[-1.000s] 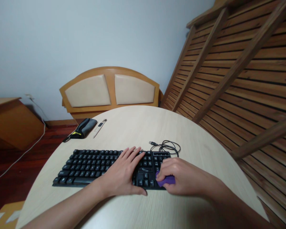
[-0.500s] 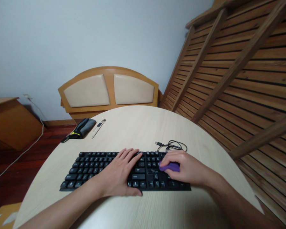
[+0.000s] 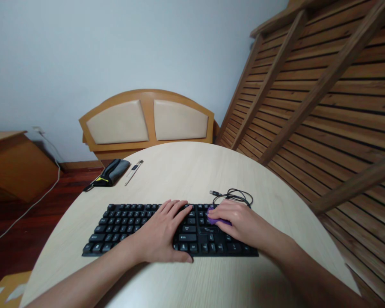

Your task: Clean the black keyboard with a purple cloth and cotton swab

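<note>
A black keyboard [image 3: 125, 224] lies across the round table [image 3: 192, 171] in front of me. My left hand [image 3: 162, 233] rests flat on its middle keys, fingers stretched out and pressing down. My right hand [image 3: 235, 220] is closed around a small purple object [image 3: 216, 221], held against the keys at the upper right part of the keyboard. The keyboard's black cable [image 3: 234, 196], with its USB plug, lies coiled just behind my right hand.
A grey and black pouch [image 3: 111, 173] and a small pen-like tool [image 3: 134, 167] lie near the table's far left edge. A wooden chair back [image 3: 147, 119] stands behind the table. Slatted wooden frames [image 3: 324, 98] lean along the right. A wooden cabinet [image 3: 16, 162] sits at the left.
My right hand with the purple object moved from the keyboard's near right corner up and leftward across the keys. The keyboard shifted slightly right. My left hand stayed in place on the keys.
</note>
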